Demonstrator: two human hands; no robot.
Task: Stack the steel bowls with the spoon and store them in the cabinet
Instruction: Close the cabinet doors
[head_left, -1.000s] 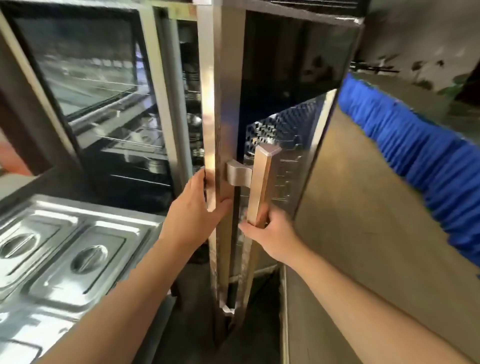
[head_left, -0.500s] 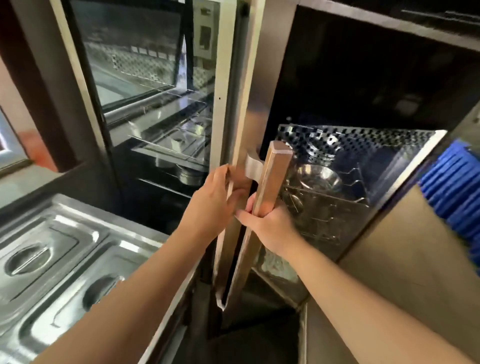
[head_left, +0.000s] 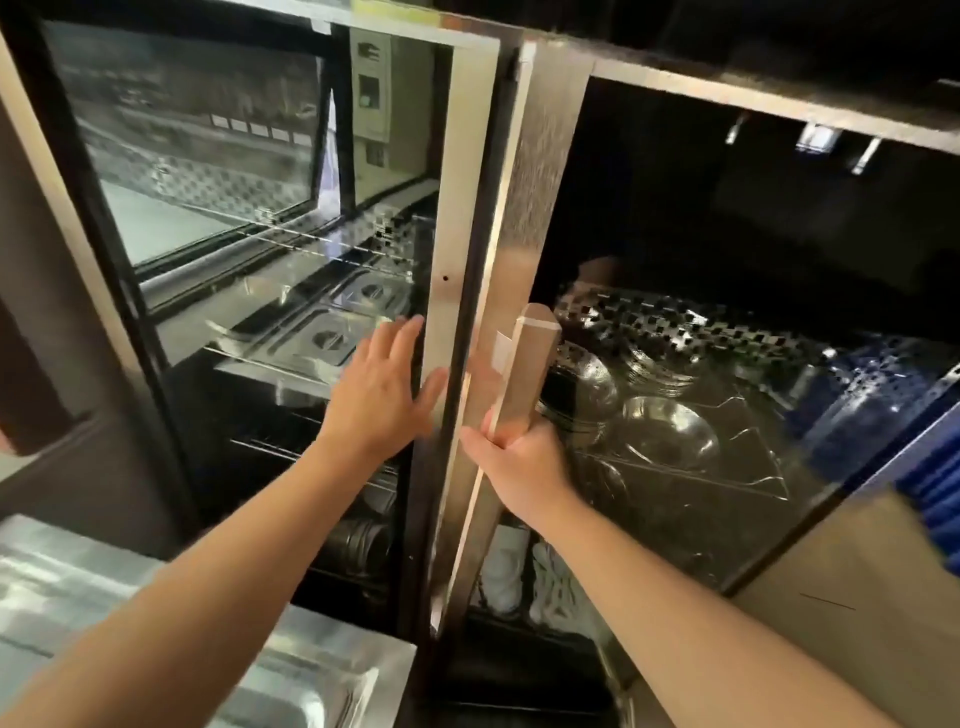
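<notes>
My right hand (head_left: 519, 457) grips the door handle (head_left: 524, 379), fingers curled around it; my left hand (head_left: 382, 400) lies flat, fingers spread, against the left door's edge. The steel bowls (head_left: 670, 431) sit behind the right door's glass, so I'd close it slowly, keeping my left thumb out of the seam.

- No text, brand, number or sign can be read anywhere in the head view.
- A pale label (head_left: 370, 93) shows behind the glass of the left cabinet door (head_left: 291, 218); it carries dark blocks and small marks, too blurred to make out as letters or figures.
- A row of small white tags (head_left: 254, 126) shows in the same glass, near the label; nothing on them can be read.
- The right cabinet door (head_left: 524, 218), with its steel frame, bears no lettering that can be made out.
</notes>
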